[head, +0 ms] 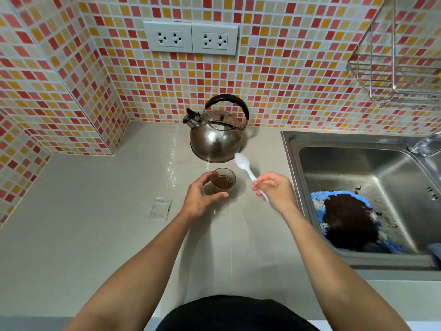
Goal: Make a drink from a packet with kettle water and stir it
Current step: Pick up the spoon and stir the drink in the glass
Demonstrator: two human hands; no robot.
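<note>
A small clear glass [223, 181] with brown liquid stands on the grey counter [95, 235]. My left hand [202, 199] wraps around its left side and holds it. My right hand [276, 189] grips the handle of a white plastic spoon [243, 163], whose bowl points up and left, above the counter between the glass and the kettle. The steel kettle [216, 137] with a black handle stands just behind the glass, near the tiled wall. An empty clear packet [160, 208] lies flat on the counter to the left of my left wrist.
A steel sink [358, 163] lies to the right, holding a blue cloth [338, 199] covered with dark grounds. A wire rack [396, 68] hangs on the wall at the upper right. Two double sockets [191, 39] sit on the tiled wall above the kettle.
</note>
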